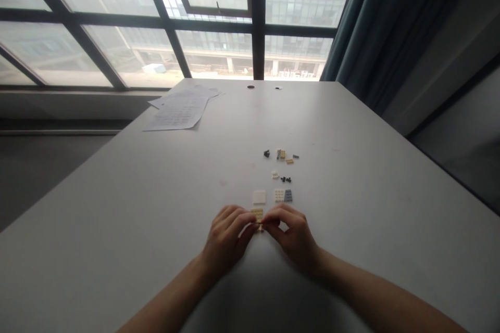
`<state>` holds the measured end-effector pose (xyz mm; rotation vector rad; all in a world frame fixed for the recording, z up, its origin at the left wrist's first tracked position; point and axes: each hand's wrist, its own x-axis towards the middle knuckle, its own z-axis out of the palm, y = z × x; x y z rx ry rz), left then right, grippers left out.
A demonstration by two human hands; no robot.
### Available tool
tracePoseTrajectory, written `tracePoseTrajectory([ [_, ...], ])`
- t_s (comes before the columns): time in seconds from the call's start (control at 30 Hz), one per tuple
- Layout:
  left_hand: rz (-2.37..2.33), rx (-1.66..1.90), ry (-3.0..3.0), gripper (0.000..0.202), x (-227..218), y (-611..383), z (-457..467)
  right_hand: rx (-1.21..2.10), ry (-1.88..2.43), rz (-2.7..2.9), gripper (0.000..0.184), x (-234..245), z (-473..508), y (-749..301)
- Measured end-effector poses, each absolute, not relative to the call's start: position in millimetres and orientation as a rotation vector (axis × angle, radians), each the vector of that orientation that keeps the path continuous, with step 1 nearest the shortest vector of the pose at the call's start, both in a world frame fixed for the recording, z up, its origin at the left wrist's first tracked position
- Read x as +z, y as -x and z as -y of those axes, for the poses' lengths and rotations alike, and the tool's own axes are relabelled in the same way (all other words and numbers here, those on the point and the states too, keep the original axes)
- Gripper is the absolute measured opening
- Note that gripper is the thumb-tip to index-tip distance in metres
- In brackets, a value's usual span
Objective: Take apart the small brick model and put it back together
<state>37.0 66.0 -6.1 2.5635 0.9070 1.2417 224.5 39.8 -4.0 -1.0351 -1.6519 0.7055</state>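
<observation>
Brick [257, 214], tan and studded, at the near middle of the worktop [156, 218], between left grip [229, 230] and right grip [292, 228]. Both clenched at the fingertips, apparently pinching the brick's near part from either side; exact placing of each finger too small to tell. Most of the visible tan surface just to the far side of the meeting tips, a touch to the left. Long axis seemingly near to far, across the line joining the two grips, though with the near end partly covered by fingers. Left grip perhaps slightly closer to the studded surface; hardly any difference in reach. Just to the near side of the tips, a small tan bit [260, 230], joined or separate impossible to tell.

Straight beyond the brick, near but apart, a white tile [259, 196] lying flat. To the right of the tile, a cream plate [278, 195] and a grey plate [288, 195] side by side, nearer to the right grip than to the left. Farther out, black pieces [286, 179], with a small white piece [275, 175] to their left.
</observation>
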Motion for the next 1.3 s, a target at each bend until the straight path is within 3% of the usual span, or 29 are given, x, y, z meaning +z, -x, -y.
tracePoseTrajectory([
  [0.57, -0.874, 1.182, -2.561, 0.017, -2.6, -37.7, -66.8, 0.575, 1.041, 1.737, 0.007, -4.1, -37.0, -223.6],
  [1.3, -0.846, 1.179, -2.567, 0.003, -5.6, -35.5, -67.6, 0.532, 1.017, 1.742, 0.002, -6.3, -36.0, -226.2],
])
